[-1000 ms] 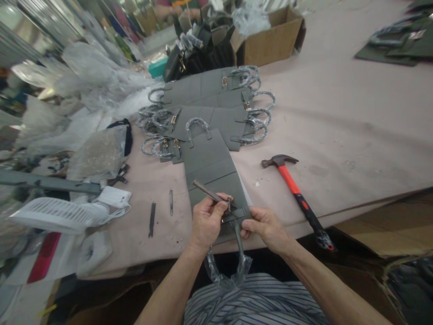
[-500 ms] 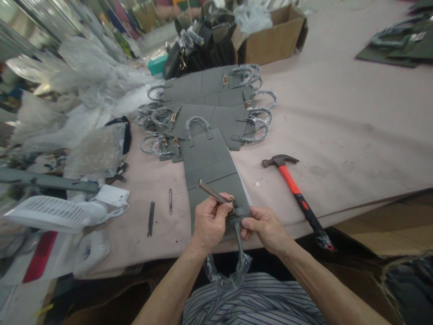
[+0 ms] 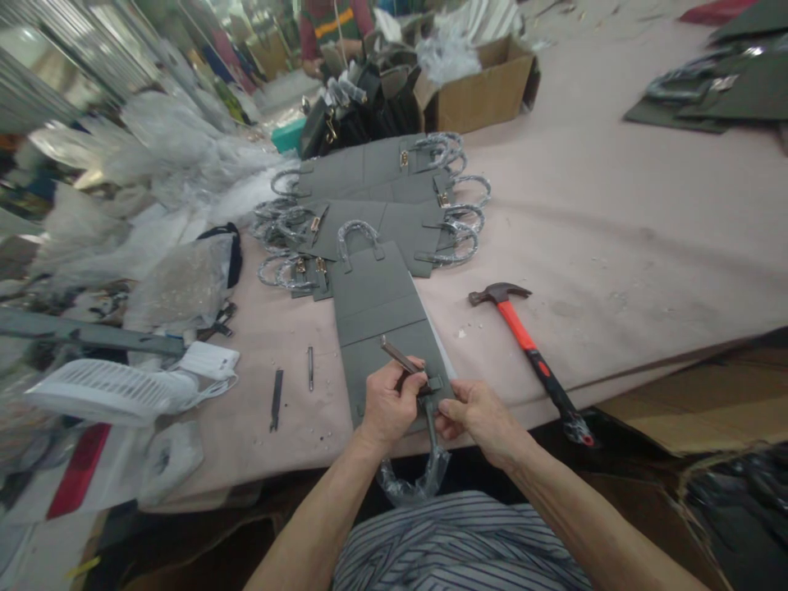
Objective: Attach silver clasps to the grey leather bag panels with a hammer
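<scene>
A grey-green handbag panel [image 3: 385, 304] lies flat before me, its near end at the table edge. One plastic-wrapped handle [image 3: 359, 234] curves at its far end; another hangs past the edge toward my lap. My left hand [image 3: 394, 402] is closed on a slim metal rod [image 3: 400, 353], a punch-like tool, slanting over the panel near a small strap. What its lower tip touches is hidden by my fingers. My right hand [image 3: 471, 414] pinches the panel's near right edge beside that strap. A claw hammer [image 3: 526, 349] with a red and black handle lies to the right.
More handbag panels [image 3: 369, 213] with wrapped handles are stacked beyond. A dark flat tool [image 3: 277, 400] and a thin metal pin [image 3: 310, 368] lie left. A white fan-like device [image 3: 98, 390], plastic bags [image 3: 178, 275] and a cardboard box [image 3: 483, 90] stand around. A co-worker [image 3: 332, 29] is at the back.
The rod in my left hand now sits a little further right and lower over the strap. My right hand keeps its hold on the panel edge. The whole view has shifted slightly.
</scene>
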`<state>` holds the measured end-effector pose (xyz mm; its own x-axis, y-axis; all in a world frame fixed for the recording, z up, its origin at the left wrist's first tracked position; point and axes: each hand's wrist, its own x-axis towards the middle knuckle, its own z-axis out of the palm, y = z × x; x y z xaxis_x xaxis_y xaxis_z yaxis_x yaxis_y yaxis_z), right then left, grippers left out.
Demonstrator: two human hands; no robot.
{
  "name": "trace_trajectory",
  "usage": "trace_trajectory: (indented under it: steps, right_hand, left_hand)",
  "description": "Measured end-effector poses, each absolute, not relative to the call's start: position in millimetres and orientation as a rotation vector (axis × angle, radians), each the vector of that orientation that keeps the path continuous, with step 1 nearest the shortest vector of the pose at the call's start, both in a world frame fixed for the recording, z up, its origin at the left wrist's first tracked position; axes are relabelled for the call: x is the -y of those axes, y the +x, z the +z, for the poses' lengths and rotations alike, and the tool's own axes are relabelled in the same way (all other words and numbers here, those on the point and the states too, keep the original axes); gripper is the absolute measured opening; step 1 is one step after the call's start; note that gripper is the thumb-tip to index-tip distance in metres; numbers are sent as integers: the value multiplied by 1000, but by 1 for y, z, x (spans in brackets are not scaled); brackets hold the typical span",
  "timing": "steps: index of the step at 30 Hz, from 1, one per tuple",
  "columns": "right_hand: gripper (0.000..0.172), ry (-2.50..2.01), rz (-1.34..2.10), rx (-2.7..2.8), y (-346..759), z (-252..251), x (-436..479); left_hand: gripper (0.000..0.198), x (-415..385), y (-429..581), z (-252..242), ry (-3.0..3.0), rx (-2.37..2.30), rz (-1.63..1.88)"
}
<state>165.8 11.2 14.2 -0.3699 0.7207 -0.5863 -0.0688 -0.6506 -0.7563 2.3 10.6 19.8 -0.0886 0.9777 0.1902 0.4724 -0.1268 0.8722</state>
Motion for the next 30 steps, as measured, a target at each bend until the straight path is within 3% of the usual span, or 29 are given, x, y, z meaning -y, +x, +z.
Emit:
trace_trajectory:
  steps: [8,14,25,30]
  right_hand:
    - [13,-1412,1981,819,175,21,12]
    - [28,-1588,1783,938,206,14,19]
    - [35,-2023,444,1813,282,2,-14]
    - [16,-2105,818,1643,276,7,-36]
  left_hand:
    - [12,-6,5,8,1817,-1525,1190]
    - [11,-3,7,1,1911,-1511,1197]
    - [11,1,8,-4,1965,-1486,1164]
    - [12,1,10,-5,2009,-1462,1188]
